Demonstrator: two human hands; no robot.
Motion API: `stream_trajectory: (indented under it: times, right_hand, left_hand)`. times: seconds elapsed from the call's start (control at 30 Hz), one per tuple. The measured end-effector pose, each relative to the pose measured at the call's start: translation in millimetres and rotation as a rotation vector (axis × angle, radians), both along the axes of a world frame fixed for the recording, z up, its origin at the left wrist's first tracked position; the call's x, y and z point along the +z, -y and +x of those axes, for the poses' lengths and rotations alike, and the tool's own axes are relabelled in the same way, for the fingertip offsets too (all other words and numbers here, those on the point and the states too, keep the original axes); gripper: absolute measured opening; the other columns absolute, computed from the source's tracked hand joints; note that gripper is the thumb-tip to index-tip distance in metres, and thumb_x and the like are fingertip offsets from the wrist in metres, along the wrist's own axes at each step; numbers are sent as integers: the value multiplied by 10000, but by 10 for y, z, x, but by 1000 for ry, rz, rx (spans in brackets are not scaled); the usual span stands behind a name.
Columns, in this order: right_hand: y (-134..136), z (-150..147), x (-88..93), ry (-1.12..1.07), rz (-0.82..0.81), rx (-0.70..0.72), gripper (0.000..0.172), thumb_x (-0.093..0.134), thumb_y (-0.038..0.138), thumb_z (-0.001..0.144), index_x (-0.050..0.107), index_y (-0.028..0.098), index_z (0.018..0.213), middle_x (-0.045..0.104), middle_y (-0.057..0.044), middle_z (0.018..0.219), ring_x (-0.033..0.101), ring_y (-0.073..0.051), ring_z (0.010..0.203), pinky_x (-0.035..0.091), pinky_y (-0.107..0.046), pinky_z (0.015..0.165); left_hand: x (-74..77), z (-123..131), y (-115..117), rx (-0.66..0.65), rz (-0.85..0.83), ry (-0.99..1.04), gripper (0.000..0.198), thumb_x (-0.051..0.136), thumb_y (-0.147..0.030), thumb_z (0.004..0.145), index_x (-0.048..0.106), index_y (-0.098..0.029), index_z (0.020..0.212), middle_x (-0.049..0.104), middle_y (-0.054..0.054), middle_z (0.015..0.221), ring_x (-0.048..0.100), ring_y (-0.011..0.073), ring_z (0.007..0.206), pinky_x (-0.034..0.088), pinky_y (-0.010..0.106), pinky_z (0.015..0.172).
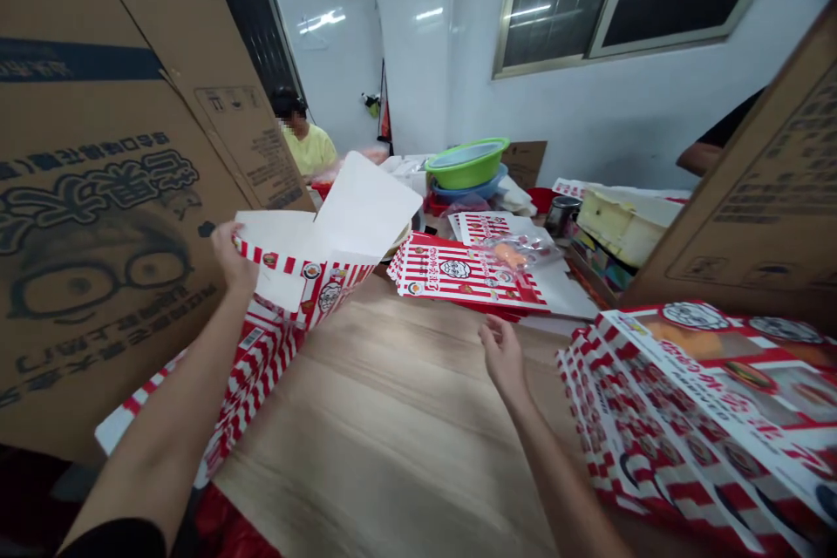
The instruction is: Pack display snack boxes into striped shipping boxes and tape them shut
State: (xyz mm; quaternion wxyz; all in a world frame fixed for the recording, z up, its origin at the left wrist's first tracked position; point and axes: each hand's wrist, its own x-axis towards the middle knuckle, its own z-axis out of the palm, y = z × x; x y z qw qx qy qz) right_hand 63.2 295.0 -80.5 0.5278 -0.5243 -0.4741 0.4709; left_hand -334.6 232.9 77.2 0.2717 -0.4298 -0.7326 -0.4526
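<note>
My left hand (pixel 234 257) grips the upper left edge of a red-and-white striped cardboard box (pixel 281 286), partly unfolded, with white inner flaps standing up. Below it lies a stack of similar striped cardboard pieces (pixel 261 370), partly covered by my left forearm. Over the wooden tabletop (pixel 385 418), my right hand (pixel 503 353) is loosely curled with its fingers apart and nothing visible in it. Just beyond that hand is a pile of flat striped cartons (pixel 451 272), with a clear plastic bag holding something orange (pixel 513 256) on top.
Several striped boxes (pixel 693 418) with printed food pictures stand at the right. Large brown cartons rise at the left (pixel 98 218) and right (pixel 751 183). Green and blue basins (pixel 467 164) sit at the back. A person in yellow (pixel 310 148) is behind; another person's arm (pixel 710 153) shows at right.
</note>
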Motion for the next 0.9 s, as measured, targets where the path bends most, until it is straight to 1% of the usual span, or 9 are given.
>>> stream_trajectory:
  times: [0.17, 0.3, 0.4, 0.5, 0.6, 0.67, 0.77, 0.83, 0.9]
  right_hand:
    - [-292, -217, -180, -131, -266, 49, 228, 529, 303, 847, 528, 131, 996, 574, -30, 883, 567, -126, 694, 494, -311, 654]
    - [-583, -305, -195, -253, -445, 35, 266, 485, 356, 881, 529, 129, 1013, 579, -25, 866, 569, -110, 662, 497, -268, 581]
    - [-800, -320, -170, -343, -540, 0, 253, 478, 344, 888, 536, 128, 1008, 584, -23, 862, 572, -105, 656, 497, -256, 571]
    - [-943, -289, -150, -432, -607, -25, 225, 498, 308, 881, 541, 128, 1009, 585, -29, 892, 577, -110, 684, 504, -259, 583]
    - [-993, -226, -124, -519, -626, -50, 212, 507, 284, 878, 539, 129, 1019, 585, -33, 915, 582, -116, 707, 510, -265, 595]
    - [-981, -181, -94, -581, -614, -62, 212, 507, 282, 878, 539, 129, 1021, 586, -34, 919, 585, -117, 713, 512, -267, 600]
    - [-889, -128, -51, -675, -578, -64, 203, 505, 281, 879, 545, 127, 1007, 589, -33, 915, 586, -117, 716, 513, -267, 604]
    - [-773, -103, -45, -725, -557, -59, 193, 505, 276, 879, 550, 126, 993, 589, -30, 907, 585, -115, 712, 512, -265, 603]
    - [-620, -85, -62, -760, -545, -47, 179, 506, 269, 879, 555, 123, 970, 591, -24, 887, 583, -111, 698, 510, -260, 597]
  left_hand:
    - [-563, -106, -317, 97, -73, 115, 343, 431, -99, 809, 393, -109, 1150, 380, 122, 1248, 355, 247, 1183, 306, 448, 967]
    - [-799, -152, -394, 79, -361, 174, 578, 492, -58, 697, 339, -59, 1254, 292, 224, 1355, 253, 310, 1283, 157, 505, 1041]
    - [-810, -133, -310, 116, -547, 196, 723, 502, -35, 638, 288, -74, 1328, 233, 261, 1393, 208, 379, 1296, 35, 586, 1022]
    - [-740, -55, -197, 181, -641, 189, 733, 469, -42, 657, 260, -92, 1357, 193, 261, 1415, 124, 397, 1315, -42, 614, 998]
    - [-646, 104, -110, 239, -676, 119, 642, 415, -84, 731, 265, -75, 1355, 172, 283, 1411, 118, 417, 1309, -19, 632, 990]
    - [-588, 281, -69, 250, -589, 6, 568, 370, -121, 785, 285, -68, 1344, 193, 280, 1402, 142, 415, 1304, 26, 637, 994]
    - [-546, 701, -41, 109, -307, -194, 450, 318, -159, 840, 391, -79, 1277, 333, 224, 1345, 245, 336, 1287, 101, 566, 1045]
    - [-573, 1078, -51, -132, -211, -314, 378, 308, -160, 859, 473, -102, 1194, 448, 176, 1253, 342, 259, 1239, 183, 477, 1070]
    - [-637, 1474, -87, -415, -278, -434, 327, 339, -165, 866, 509, -136, 1144, 496, 140, 1199, 386, 221, 1203, 257, 425, 1059]
